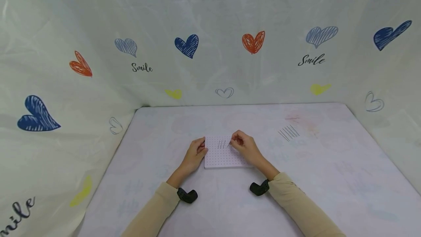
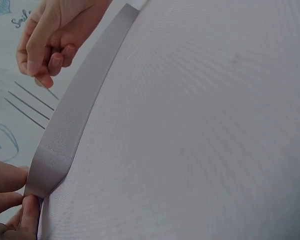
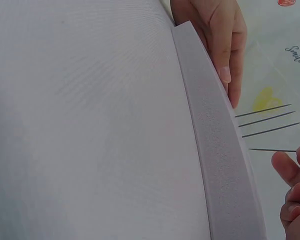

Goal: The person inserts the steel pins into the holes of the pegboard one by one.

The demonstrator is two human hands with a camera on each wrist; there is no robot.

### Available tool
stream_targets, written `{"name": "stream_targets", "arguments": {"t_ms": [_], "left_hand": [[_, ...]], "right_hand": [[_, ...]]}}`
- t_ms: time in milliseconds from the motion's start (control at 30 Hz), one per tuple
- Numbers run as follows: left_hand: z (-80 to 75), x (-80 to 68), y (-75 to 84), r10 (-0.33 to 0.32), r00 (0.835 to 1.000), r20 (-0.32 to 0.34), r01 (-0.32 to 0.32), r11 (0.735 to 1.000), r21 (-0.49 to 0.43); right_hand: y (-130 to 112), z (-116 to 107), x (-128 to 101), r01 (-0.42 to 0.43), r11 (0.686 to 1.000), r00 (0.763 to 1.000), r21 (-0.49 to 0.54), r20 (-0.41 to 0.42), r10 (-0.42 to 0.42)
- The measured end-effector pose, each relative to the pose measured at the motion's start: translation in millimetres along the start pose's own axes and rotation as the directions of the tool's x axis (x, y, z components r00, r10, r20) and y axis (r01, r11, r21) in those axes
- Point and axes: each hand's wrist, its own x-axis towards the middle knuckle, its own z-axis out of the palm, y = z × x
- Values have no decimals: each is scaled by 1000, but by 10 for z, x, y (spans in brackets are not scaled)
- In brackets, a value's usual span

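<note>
A flat white board (image 1: 218, 160) dotted with rows of small holes lies on the table in front of me. My left hand (image 1: 195, 153) grips its left edge; in the left wrist view its fingers (image 2: 31, 212) are at the board's corner. Three thin dark needle-like rods (image 3: 269, 131) stand up from the board, slightly tilted. Between thumb and forefinger my right hand (image 1: 244, 145) pinches another such rod (image 3: 271, 150). That rod's lower end is right at the board's surface, beside the standing row. The right hand covers the board's upper right part in the head view.
Several more thin dark rods (image 1: 288, 133) lie side by side on the white table (image 1: 329, 164), to the right of the board. Near them is a faint reddish stain (image 1: 307, 123). A white sheet (image 1: 210, 10) printed with hearts hangs behind and at the sides.
</note>
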Motion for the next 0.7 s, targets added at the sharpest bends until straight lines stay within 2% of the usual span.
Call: {"name": "stream_targets", "arguments": {"t_ms": [200, 700], "left_hand": [[2, 4, 8, -17, 1000, 0, 17, 1000, 9], [-7, 11, -11, -3, 1000, 8, 2, 1000, 14]], "right_hand": [[-29, 14, -7, 9, 1000, 1000, 3, 5, -9], [-26, 47, -6, 0, 1000, 999, -19, 35, 1]]}}
